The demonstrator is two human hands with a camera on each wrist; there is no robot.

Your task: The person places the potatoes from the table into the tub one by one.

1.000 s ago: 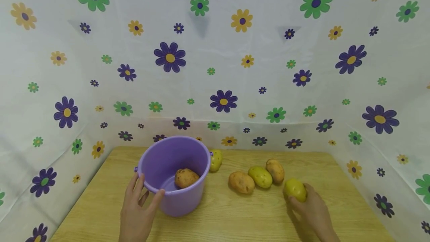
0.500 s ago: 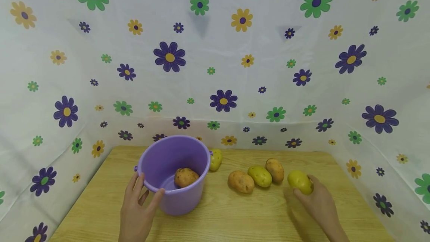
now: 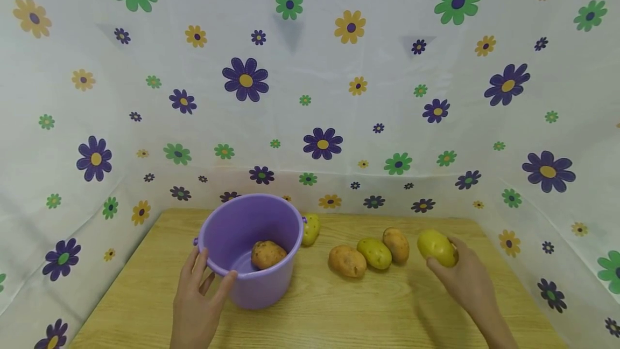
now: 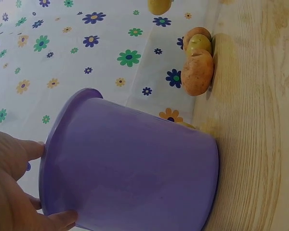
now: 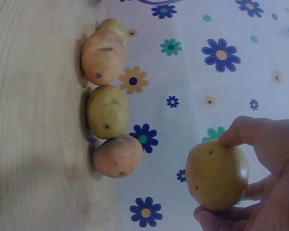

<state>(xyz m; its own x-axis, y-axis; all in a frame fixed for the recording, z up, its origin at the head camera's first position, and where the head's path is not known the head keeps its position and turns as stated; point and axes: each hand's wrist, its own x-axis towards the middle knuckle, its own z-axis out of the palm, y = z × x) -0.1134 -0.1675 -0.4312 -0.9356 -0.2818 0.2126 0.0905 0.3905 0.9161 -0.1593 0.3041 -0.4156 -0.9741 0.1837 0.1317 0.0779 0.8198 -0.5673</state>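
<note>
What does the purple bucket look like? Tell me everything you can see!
The purple bucket looks like smooth plastic, round and wide-mouthed, with a thick rim and a little knob on each side. It stands on the wooden-looking table, open end up. One brown potato lies inside. The left hand touches it at the rim.

Purple, yellow-green and tan against a flower print.

The bucket (image 3: pixel 261 291), lower left of the head view, is plain purple inside and out; the potato inside it (image 3: pixel 268 255) is speckled brown. The rightmost potato (image 3: pixel 438 248) is yellow-green, as are the row's middle potato (image 3: pixel 374 253) and the potato by the bucket's right rim (image 3: pixel 311 229). The row's left potato (image 3: pixel 347 261) and right potato (image 3: pixel 396 245) are tan-brown. The bench (image 3: pixel 339 316), across the bottom, is yellowish with streaky wood grain. Filling the top, the white sheet (image 3: pixel 290 123) carries purple, green and yellow-orange flowers, the big green ones purple-centred.
</note>
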